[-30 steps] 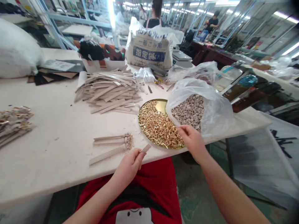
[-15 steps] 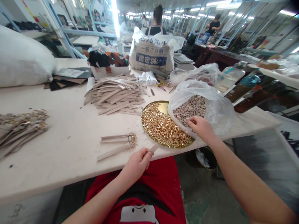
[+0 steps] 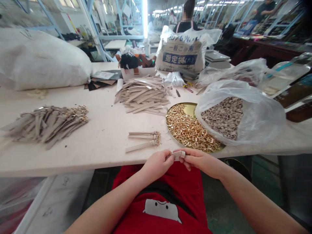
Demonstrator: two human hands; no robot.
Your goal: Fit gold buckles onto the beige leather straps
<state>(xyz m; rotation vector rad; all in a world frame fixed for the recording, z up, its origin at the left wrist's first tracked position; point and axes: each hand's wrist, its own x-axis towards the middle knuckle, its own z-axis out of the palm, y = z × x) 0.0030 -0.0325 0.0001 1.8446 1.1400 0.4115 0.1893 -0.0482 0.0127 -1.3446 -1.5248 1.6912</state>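
Note:
Between my hands, at the table's front edge, is a short beige strap [image 3: 176, 154]. My left hand [image 3: 159, 164] is closed round it. At the strap's end my right hand [image 3: 198, 160] pinches a small beige loop [image 3: 182, 154], which looks to be on or against the tip. Just beyond my hands lie several finished-looking straps [image 3: 142, 143] with gold buckles at their right ends. A round gold tray [image 3: 191, 107] full of small gold buckles [image 3: 192, 130] stands to the right. Partly over it lies an open plastic bag [image 3: 260, 120] of beige loops [image 3: 223, 117].
Loose beige strips [image 3: 142, 94] are heaped mid-table. A pile of buckled straps [image 3: 53, 123] lies to the left, before a big white sack [image 3: 44, 61]. Behind stand a printed bag [image 3: 181, 53], a box [image 3: 136, 70] and a scale [image 3: 216, 58]. A person [image 3: 185, 22] is farther back.
My right hand has come from the bag of loops to the strap in my left hand, bringing a loop. The view has turned to the left.

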